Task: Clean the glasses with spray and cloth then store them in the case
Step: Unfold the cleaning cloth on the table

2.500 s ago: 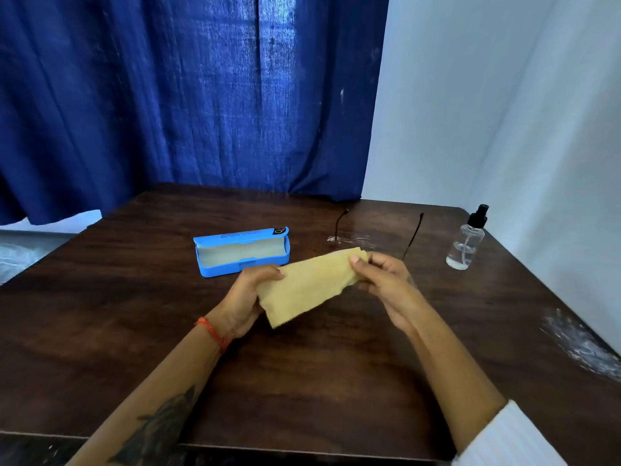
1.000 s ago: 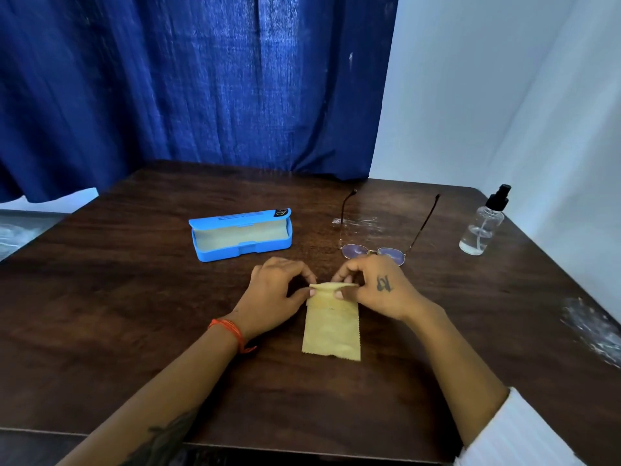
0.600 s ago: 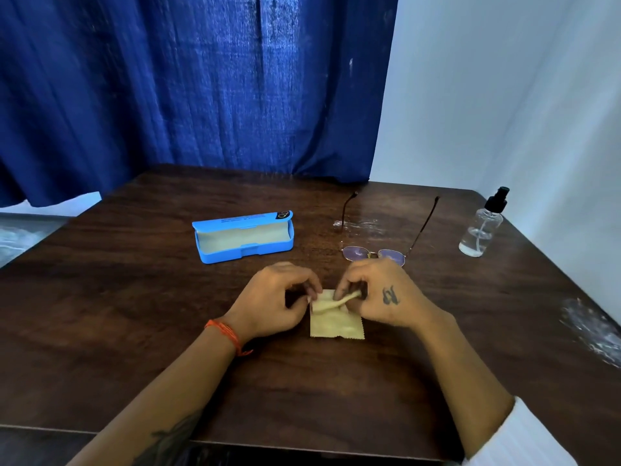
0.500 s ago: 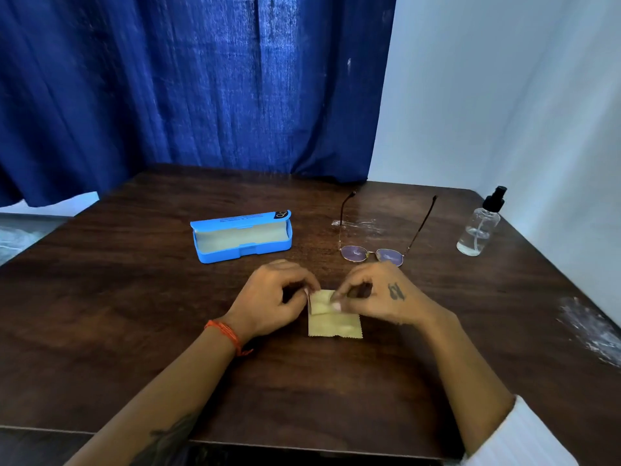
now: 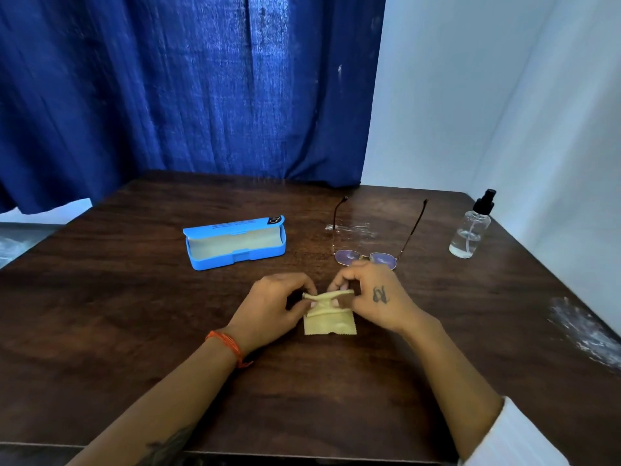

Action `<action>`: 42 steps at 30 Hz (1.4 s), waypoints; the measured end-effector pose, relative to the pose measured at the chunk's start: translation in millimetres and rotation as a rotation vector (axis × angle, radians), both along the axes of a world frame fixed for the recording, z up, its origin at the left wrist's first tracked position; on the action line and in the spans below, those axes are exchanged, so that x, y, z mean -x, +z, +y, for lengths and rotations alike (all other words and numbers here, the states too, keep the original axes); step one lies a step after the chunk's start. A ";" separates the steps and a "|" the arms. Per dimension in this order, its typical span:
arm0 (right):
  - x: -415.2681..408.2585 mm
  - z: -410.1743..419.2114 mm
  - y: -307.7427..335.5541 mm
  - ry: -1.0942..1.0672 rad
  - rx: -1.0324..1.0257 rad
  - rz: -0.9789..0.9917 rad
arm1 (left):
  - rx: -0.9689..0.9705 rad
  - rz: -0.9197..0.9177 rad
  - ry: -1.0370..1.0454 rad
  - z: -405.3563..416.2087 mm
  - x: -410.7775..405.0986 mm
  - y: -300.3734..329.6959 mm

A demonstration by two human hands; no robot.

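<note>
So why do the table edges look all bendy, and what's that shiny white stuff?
Head view: the wide-angle lens curves the table edges; the shiny white patches near the glasses and at the right edge look like glare or smears, I cannot tell which.

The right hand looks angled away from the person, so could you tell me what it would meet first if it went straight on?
Most likely the glasses, lying open just beyond the right hand, whose fingers pinch the cloth. Depth is unclear.
</note>
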State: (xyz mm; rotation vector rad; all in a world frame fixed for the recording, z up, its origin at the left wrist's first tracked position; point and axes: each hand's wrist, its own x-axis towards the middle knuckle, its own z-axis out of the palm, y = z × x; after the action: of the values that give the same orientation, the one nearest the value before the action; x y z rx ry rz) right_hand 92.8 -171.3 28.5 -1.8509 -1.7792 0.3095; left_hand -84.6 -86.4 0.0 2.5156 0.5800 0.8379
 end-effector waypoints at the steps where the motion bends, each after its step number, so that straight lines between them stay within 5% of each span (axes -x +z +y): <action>1: 0.9 -1.1 1.1 -0.017 -0.078 -0.058 | -0.029 -0.047 0.001 -2.3 -0.6 0.8; 6: 3.6 -20.9 -1.4 -0.042 -0.379 -0.266 | -0.177 -0.097 -0.114 -14.5 -5.5 3.3; 14: -3.0 -49.4 -17.6 0.093 -0.185 -0.290 | -0.076 -0.023 -0.231 -20.7 3.2 6.5; 19: -10.7 -62.3 -15.3 0.070 -0.280 -0.248 | -0.034 -0.194 0.011 -14.5 -7.1 2.3; 27: -48.4 -73.4 6.1 -0.230 -0.588 0.076 | 0.415 -0.167 0.204 18.8 -64.0 3.9; 37: -125.4 -9.4 36.3 -0.787 -0.811 0.097 | 0.462 -0.267 0.115 43.1 -85.3 -6.3; 42: -155.3 12.5 19.0 -0.861 -0.650 0.101 | 0.454 -0.242 0.077 44.8 -87.5 -7.6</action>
State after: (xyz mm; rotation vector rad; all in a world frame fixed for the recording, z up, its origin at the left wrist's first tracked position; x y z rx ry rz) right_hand 248.1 -158.8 47.5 -1.8418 -0.7340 -0.4428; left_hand 2.9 -41.6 -7.6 1.9628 0.6978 0.9047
